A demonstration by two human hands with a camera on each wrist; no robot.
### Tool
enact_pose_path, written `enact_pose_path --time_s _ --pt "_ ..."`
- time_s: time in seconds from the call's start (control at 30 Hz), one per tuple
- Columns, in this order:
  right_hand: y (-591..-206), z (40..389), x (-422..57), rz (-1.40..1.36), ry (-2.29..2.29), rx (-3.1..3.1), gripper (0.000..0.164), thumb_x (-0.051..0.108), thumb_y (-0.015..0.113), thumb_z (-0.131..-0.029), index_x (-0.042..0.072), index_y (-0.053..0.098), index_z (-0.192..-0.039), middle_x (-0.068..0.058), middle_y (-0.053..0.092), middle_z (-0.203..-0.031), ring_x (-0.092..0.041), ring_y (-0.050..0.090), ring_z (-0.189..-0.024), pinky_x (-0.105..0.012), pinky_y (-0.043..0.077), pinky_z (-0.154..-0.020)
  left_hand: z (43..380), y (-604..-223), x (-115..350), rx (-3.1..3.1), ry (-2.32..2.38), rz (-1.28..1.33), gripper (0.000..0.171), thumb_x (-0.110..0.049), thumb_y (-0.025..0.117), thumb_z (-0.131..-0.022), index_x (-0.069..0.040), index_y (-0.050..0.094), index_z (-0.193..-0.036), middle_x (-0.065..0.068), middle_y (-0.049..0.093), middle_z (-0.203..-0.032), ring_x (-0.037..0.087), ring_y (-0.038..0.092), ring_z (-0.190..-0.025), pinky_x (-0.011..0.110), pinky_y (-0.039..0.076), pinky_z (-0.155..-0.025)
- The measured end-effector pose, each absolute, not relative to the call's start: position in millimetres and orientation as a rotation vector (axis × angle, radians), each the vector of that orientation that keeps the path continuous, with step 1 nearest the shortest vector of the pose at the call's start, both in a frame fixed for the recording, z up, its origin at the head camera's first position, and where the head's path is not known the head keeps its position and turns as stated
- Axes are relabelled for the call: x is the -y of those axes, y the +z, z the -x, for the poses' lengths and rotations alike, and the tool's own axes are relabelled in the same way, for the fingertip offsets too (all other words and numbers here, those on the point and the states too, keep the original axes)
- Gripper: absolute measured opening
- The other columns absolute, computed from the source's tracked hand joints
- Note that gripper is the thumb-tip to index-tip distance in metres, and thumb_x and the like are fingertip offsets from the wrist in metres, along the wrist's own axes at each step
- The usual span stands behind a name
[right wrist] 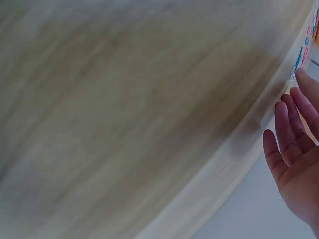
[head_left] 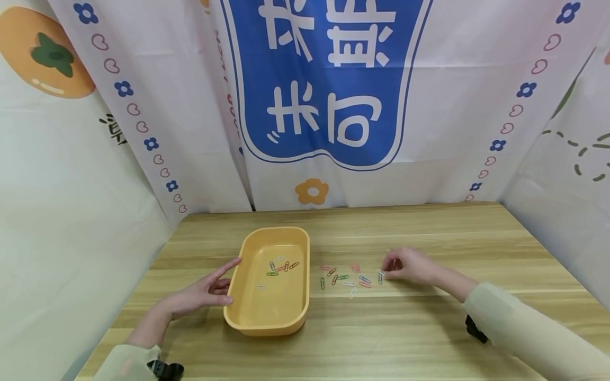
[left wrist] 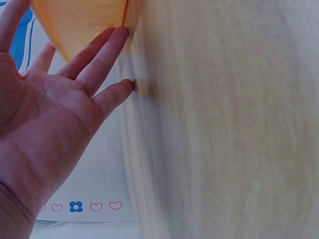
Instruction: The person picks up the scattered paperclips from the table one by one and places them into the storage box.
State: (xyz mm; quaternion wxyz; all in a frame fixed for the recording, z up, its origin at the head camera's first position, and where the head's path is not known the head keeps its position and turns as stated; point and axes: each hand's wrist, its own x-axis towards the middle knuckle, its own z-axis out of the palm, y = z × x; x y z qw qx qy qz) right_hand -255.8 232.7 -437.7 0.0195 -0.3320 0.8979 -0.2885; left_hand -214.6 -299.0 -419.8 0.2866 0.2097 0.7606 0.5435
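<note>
In the head view, a yellow-orange plastic tray [head_left: 297, 312] stands on the table with several coloured paper clips [head_left: 272, 274] inside. My left hand [head_left: 202, 291] rests against its left side, fingers spread and fairly straight; the left wrist view shows the palm and the fingertips at the tray's wall [left wrist: 87, 20]. Right of the tray lies a loose group of pink, red, green, blue and white paper clips [head_left: 343, 277]. At that group's right end, my right hand [head_left: 407, 267] pinches a white paper clip [head_left: 380, 271] between thumb and index finger, close over a blue paper clip [head_left: 380, 279].
The wood-grain table [head_left: 381, 338] reaches back to a white printed curtain [head_left: 205, 159] with a large blue sign. White cloth [head_left: 81, 222] also hangs on the left side. Both forearms wear light sleeves, with a dark strap device [head_left: 167, 369] at the left wrist.
</note>
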Motion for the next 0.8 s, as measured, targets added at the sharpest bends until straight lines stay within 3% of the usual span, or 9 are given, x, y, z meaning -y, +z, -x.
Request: enact_pose_path --time_s 0.37,0.6,0.8 --pt "-441.3 259.8 -228.7 1.083 -0.941 -2.788 0.006 0.005 0.077 -0.081 0.009 0.072 -0.082 0.007 0.063 -0.081 -0.005 0.057 -0.073 -0.024 0.051 -0.064 212.4 -417.2 298.5 -2.022 1.452 -0.562 0.089 -0.009 0.061 -0.096 -0.017 -0.002 -0.157 0.040 0.028 -0.145 0.042 0.042 -0.129 0.040 0.045 -0.099" --pt "-435.7 265.8 -226.3 0.916 -0.940 -2.707 0.004 0.004 0.076 -0.082 0.007 0.073 -0.082 0.005 0.065 -0.081 -0.008 0.059 -0.076 -0.024 0.052 -0.067 212.4 -416.5 298.0 -2.028 1.450 -0.553 0.088 -0.009 0.062 -0.096 -0.018 -0.001 -0.157 0.039 0.030 -0.144 0.042 0.043 -0.128 0.042 0.044 -0.100" --pt "-428.4 271.7 -224.9 0.935 -0.900 -2.606 0.004 0.001 0.073 -0.083 0.003 0.069 -0.082 0.004 0.063 -0.079 -0.007 0.056 -0.072 -0.022 0.050 -0.065 213.0 -416.9 297.6 -2.028 1.448 -0.550 0.088 -0.009 0.061 -0.096 -0.018 -0.001 -0.157 0.039 0.029 -0.145 0.043 0.042 -0.128 0.044 0.043 -0.101"
